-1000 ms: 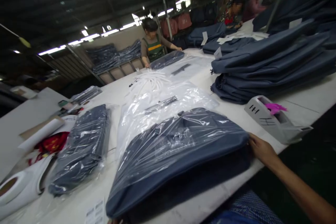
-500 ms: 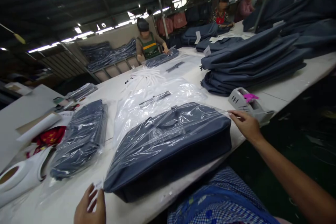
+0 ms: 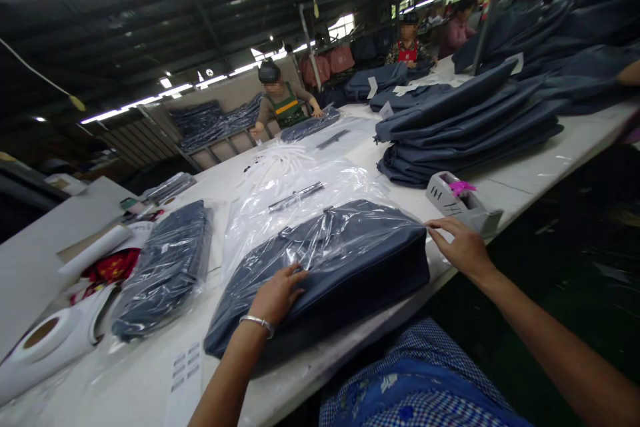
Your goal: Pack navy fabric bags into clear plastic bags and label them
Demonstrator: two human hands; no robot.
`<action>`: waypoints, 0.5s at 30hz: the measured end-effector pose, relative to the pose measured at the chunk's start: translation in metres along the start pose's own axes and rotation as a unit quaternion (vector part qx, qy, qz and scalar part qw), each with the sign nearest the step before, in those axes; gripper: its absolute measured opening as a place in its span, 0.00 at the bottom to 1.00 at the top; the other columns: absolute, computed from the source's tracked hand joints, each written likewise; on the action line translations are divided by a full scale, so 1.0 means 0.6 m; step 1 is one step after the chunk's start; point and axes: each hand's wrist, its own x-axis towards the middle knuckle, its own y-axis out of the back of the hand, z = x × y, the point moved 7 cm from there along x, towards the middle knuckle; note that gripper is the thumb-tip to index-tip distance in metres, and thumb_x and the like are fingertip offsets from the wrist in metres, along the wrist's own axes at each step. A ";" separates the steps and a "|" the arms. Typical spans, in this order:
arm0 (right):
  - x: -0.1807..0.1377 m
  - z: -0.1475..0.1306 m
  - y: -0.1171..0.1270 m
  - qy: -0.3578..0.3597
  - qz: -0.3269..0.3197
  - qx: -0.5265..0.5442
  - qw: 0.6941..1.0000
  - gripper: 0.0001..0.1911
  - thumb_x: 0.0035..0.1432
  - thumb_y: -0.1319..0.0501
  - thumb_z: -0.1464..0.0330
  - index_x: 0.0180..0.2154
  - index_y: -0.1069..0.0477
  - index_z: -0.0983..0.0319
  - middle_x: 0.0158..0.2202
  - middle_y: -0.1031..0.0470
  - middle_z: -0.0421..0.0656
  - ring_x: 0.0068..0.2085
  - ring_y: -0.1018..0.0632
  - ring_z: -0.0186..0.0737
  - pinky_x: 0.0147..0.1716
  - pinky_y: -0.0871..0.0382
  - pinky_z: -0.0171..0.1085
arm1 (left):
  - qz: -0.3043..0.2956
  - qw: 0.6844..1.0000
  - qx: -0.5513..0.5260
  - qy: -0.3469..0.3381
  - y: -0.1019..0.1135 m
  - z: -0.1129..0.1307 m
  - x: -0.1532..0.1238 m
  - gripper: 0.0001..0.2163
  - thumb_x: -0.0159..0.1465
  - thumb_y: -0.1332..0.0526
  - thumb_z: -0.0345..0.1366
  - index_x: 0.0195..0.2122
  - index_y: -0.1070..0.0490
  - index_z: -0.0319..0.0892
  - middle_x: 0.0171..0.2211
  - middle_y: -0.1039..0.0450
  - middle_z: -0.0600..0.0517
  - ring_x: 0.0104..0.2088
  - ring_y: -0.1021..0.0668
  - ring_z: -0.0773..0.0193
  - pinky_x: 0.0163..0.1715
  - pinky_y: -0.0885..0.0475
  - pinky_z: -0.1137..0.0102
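A dark blue bag (image 3: 370,280) is lying on the white table (image 3: 540,160) directly in front of the person, with clear plastic (image 3: 345,237) covering much of its top and the near side showing bare. The left hand (image 3: 279,293), with a bracelet (image 3: 257,325) circling its wrist, is resting palm down on the near part of the top; its fingers are bending loosely and leaving a gap to the thumb, and whether any film is caught beneath them cannot be told. The right hand (image 3: 440,233) is reaching to the bag's right end, its thumb and fingertips coming close together at the upper corner; whether they are pinching the plastic's edge is too small to tell. A grey holder (image 3: 453,203) containing something pink (image 3: 461,188) is standing just beyond that hand, and a pile of blue bags (image 3: 465,137) is lying behind it. A wrapped bag (image 3: 167,273) is lying to the left, apart from the first, near a white roll (image 3: 63,347). A label sheet (image 3: 185,373) is lying nearer the person. Across the table, a co-worker (image 3: 290,107) in a green apron is touching another wrapped bag (image 3: 310,125).
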 end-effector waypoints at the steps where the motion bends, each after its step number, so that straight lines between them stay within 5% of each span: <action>1: -0.002 -0.026 0.004 0.030 0.004 -0.016 0.999 0.14 0.63 0.42 0.64 0.47 0.24 0.61 0.48 0.23 0.48 0.50 0.23 0.49 0.54 0.31 0.49 | -0.001 1.000 0.000 -0.001 -0.006 0.002 -0.002 0.17 0.67 0.45 0.34 0.54 0.28 0.53 0.61 0.32 0.51 0.57 0.26 0.52 0.53 0.27 0.58; 5: -0.029 -0.169 -0.020 0.222 -0.080 -0.007 0.972 0.24 0.64 0.41 0.67 0.61 0.35 0.59 0.61 0.32 0.46 0.61 0.32 0.48 0.64 0.45 0.53 | 0.062 0.998 -0.007 -0.007 -0.014 0.007 -0.016 0.16 0.70 0.50 0.36 0.50 0.24 0.51 0.55 0.26 0.50 0.51 0.22 0.56 0.48 0.24 0.62; 8: -0.075 -0.233 -0.067 0.311 -0.160 0.014 0.937 0.25 0.66 0.43 0.71 0.63 0.38 0.57 0.62 0.32 0.43 0.62 0.33 0.44 0.64 0.44 0.49 | 0.133 0.991 -0.007 -0.019 -0.009 0.005 -0.034 0.15 0.70 0.50 0.37 0.50 0.25 0.51 0.53 0.24 0.51 0.49 0.21 0.59 0.47 0.23 0.64; 15: -0.205 -0.179 -0.138 0.306 -0.201 -0.041 0.930 0.29 0.66 0.46 0.74 0.67 0.47 0.62 0.66 0.40 0.47 0.66 0.39 0.45 0.63 0.44 0.50 | 0.283 0.956 0.026 -0.078 -0.061 0.042 -0.113 0.17 0.68 0.47 0.29 0.56 0.30 0.47 0.55 0.25 0.52 0.53 0.23 0.62 0.53 0.25 0.67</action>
